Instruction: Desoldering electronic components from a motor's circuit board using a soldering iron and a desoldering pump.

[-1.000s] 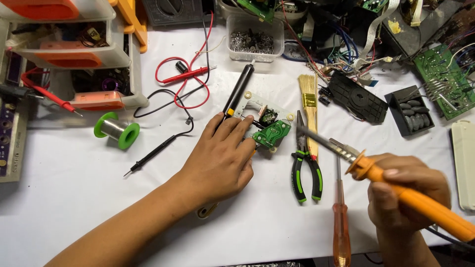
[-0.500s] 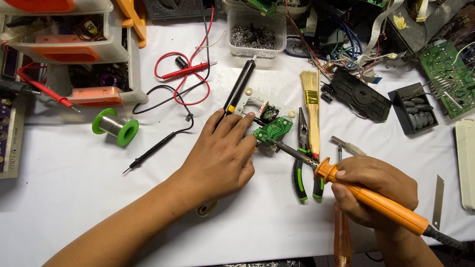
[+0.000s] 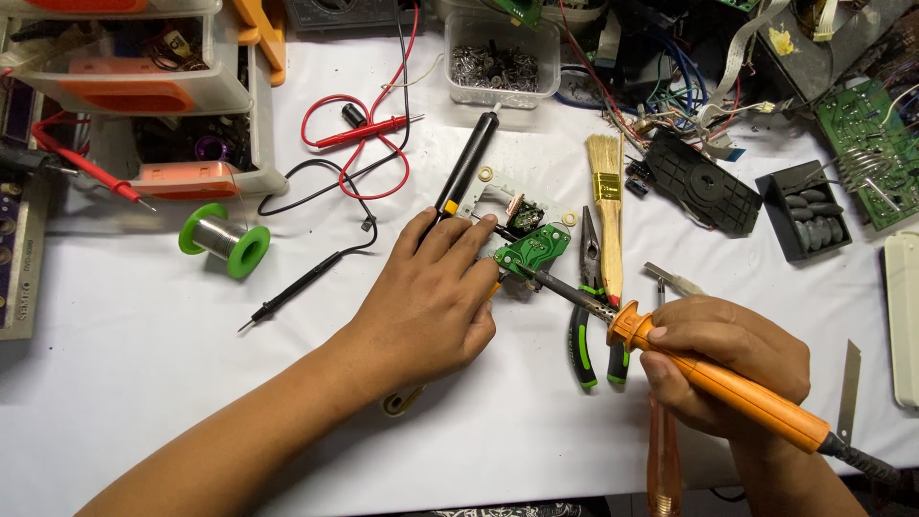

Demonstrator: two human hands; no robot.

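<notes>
Orange-handled soldering iron (image 3: 728, 383) sits clamped in the right hand (image 3: 723, 359), its tip touching the small green circuit board (image 3: 533, 249), which the left hand (image 3: 431, 302) presses down with closed fingers.

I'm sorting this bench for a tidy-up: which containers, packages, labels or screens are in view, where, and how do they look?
Clear plastic tub: top centre, rectangular, holding small metal parts.
Drawer organiser: top left, translucent trays with orange fronts.
Black tray: right, squarish, holding dark rounded pieces.
Labelled panel: left edge, flat, grey strip with purple above.
No screens show.
</notes>
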